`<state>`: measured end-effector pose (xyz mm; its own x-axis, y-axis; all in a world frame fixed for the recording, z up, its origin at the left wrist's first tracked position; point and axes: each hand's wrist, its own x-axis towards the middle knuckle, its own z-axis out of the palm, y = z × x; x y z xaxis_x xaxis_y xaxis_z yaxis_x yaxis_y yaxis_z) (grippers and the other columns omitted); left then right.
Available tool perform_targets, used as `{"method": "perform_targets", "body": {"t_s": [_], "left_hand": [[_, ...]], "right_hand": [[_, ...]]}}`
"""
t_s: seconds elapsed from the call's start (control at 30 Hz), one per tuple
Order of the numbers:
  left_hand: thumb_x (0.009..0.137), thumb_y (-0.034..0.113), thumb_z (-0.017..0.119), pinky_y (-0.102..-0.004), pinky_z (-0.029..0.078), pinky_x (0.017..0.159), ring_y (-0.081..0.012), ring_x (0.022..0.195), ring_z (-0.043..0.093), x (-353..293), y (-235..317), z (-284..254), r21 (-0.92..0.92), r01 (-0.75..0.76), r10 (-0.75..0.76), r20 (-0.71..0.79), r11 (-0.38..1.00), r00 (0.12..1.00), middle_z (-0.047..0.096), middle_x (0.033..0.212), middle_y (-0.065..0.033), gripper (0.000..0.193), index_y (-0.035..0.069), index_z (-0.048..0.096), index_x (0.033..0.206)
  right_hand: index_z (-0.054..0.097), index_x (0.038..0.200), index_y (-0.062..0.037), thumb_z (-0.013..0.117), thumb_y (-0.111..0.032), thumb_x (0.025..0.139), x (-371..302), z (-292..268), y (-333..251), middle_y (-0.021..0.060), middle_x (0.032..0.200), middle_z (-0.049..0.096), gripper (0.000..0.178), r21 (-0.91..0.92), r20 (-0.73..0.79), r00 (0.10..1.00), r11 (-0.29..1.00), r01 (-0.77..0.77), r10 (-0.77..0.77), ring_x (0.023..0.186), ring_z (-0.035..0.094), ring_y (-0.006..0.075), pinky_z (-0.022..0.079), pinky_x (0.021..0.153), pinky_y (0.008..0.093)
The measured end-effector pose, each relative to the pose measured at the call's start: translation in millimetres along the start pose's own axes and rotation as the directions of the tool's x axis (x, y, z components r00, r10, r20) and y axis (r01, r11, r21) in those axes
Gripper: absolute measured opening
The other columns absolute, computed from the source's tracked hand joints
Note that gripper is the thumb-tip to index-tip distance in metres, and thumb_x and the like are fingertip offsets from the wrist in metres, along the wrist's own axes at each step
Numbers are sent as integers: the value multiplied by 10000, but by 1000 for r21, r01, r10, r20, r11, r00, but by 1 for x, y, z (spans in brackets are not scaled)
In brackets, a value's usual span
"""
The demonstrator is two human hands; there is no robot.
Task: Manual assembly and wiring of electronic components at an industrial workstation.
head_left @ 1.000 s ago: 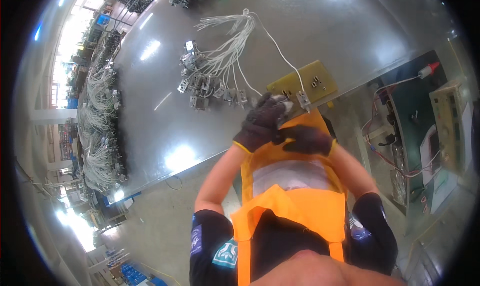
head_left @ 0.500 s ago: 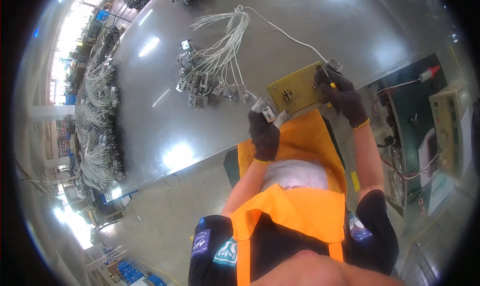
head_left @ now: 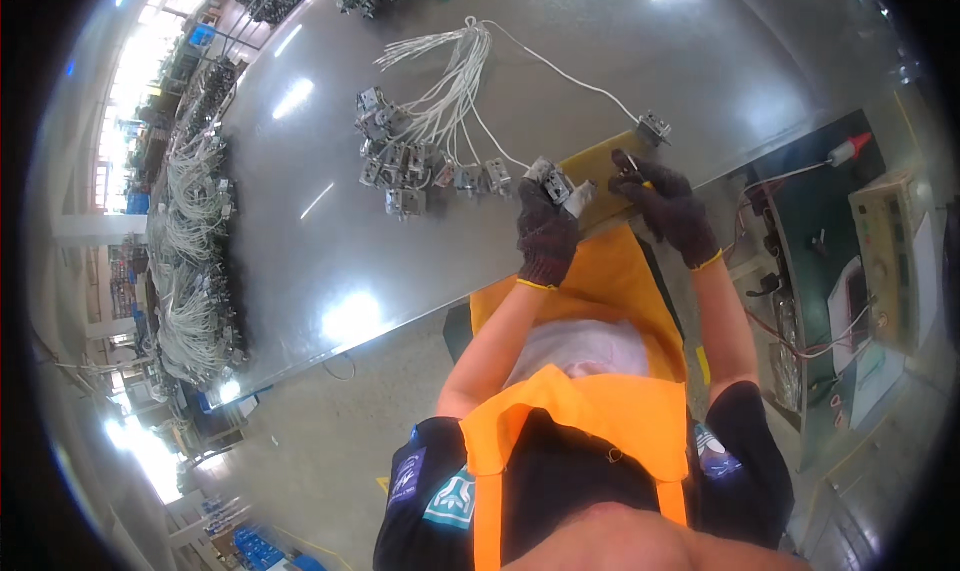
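My left hand [head_left: 547,233], in a dark glove, is closed around a small metal box-shaped fitting [head_left: 548,177] with a white wire. A whitish piece sticks out beside it, over the yellow board [head_left: 603,176] at the table's front edge. My gloved right hand [head_left: 672,211] is closed on a small tool [head_left: 648,184] with a yellow part and a thin shaft pointing away from me; its exact kind is unclear. Just beyond those fingers another metal fitting [head_left: 654,126] lies on the table, wired to the white wire bundle [head_left: 465,71]. Several similar fittings [head_left: 405,161] are clustered left of my hands.
The grey metal table [head_left: 300,211] spreads ahead and left, with heaps of white-wired parts [head_left: 190,241] along its left edge. At right stand a green surface [head_left: 825,371] with cables and a beige box-shaped device [head_left: 890,261]. An orange apron [head_left: 610,401] hangs over my front.
My left hand has moved up and right with its fitting, over the board. The right hand has shifted slightly left and nearer me, away from the far-right fitting, still gripping the tool.
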<state>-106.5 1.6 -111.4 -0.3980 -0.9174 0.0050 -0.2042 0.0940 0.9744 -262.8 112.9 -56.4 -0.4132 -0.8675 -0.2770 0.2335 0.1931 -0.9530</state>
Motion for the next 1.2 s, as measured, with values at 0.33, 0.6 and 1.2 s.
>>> {"method": "perform_targets", "body": {"t_s": [0.33, 0.6, 1.2], "left_hand": [[747, 233, 788, -439, 522, 790, -386, 906, 646, 25, -2, -7, 392, -539, 442, 313, 745, 840, 652, 948, -187, 511, 25, 569, 1159], [735, 212, 761, -441, 513, 777, -389, 892, 636, 28, 18, -10, 293, -652, 560, 341, 700, 755, 646, 948, -197, 438, 25, 602, 1098], [781, 189, 669, -470, 473, 882, -417, 1074, 563, 14, 19, -16, 338, -592, 492, 340, 731, 802, 581, 1119, -255, 454, 5, 550, 1178]], "right_hand": [[623, 1229, -98, 599, -289, 929, -8, 16, 4, 146, 936, 705, 356, -645, 257, 802, 522, 558, -539, 831, 667, 339, 518, 753, 401], [648, 1110, -67, 554, -212, 935, -4, 38, -6, 155, 892, 690, 246, -909, 239, 904, 246, 336, -353, 818, 651, 368, 519, 751, 434], [620, 1179, -60, 567, -158, 903, -10, 42, -22, 184, 919, 667, 298, -930, 280, 925, 167, 328, -258, 850, 638, 384, 522, 749, 448]]}}
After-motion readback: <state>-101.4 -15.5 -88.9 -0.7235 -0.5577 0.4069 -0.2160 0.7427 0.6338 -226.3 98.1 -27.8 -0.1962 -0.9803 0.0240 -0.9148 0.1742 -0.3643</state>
